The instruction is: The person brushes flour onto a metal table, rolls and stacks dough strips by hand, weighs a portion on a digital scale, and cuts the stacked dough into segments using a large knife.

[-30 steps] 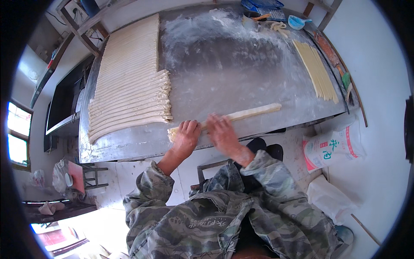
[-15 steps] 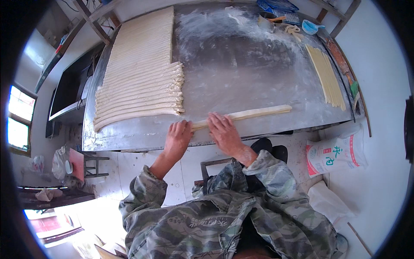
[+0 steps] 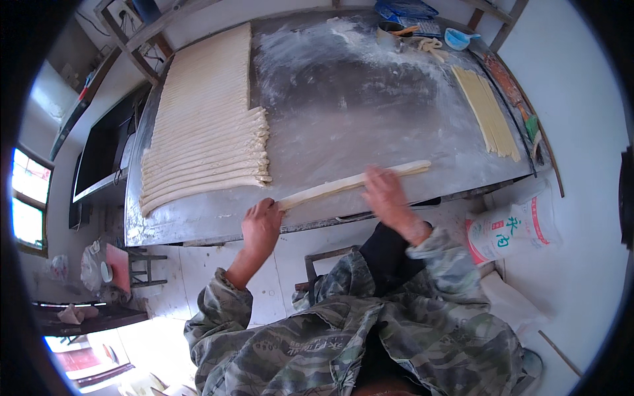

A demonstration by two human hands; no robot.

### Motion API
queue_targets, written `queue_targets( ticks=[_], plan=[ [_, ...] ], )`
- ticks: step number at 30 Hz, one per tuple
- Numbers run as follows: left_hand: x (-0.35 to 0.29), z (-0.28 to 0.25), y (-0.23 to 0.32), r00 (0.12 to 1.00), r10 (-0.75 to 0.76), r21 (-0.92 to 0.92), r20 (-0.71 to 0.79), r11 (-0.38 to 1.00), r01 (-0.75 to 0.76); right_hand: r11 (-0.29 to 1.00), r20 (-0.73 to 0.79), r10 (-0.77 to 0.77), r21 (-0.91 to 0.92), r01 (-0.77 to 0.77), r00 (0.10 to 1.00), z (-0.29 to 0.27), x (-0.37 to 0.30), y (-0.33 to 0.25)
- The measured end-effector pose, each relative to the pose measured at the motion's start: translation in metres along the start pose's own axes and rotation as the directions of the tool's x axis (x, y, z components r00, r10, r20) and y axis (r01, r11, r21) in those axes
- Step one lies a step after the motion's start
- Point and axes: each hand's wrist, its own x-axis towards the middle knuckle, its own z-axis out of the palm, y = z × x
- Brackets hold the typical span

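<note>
Both hands – left hand (image 3: 261, 224) & right hand (image 3: 385, 193) – on dough strip (image 3: 343, 185) (floured).

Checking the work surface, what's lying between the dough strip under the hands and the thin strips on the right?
Only bare, floured table between the dough strip and the thin strips, in the head view.

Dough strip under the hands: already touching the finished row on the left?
No. The dough strip lies apart from the rolled dough sticks, with bare floured table between.
</note>
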Motion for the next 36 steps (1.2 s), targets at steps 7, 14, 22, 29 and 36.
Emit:
queue_targets(
  ticks=[7, 14, 22, 29, 36],
  plan=[
    [0.061, -0.016, 0.012, 0.912, -0.050, -0.003, 0.406, 0.998, 0.056, 0.978, 0.362, 0.188, -0.158, -0.139, 0.913, -0.043, 0.001, 0.092],
    [0.114, 0.009, 0.036, 0.976, 0.214, 0.170, 0.023, 0.962, -0.215, 0.922, -0.094, -0.105, -0.381, 0.062, 0.990, -0.068, -0.005, 0.134],
    [0.107, 0.033, 0.009, 0.986, 0.053, -0.017, 0.156, 0.999, -0.051, 0.982, 0.012, 0.190, -0.002, -0.190, 0.982, -0.065, -0.026, 0.147],
    [0.108, 0.030, -0.005, 0.980, 0.042, -0.053, 0.194, 0.998, -0.032, 0.990, -0.016, 0.129, 0.067, -0.128, 0.992, -0.052, -0.022, 0.156],
    [0.120, 0.046, -0.005, 0.980, 0.065, -0.081, 0.187, 0.995, -0.050, 0.984, 0.030, 0.176, 0.004, -0.176, 0.984, -0.062, -0.032, 0.183]
  ],
)
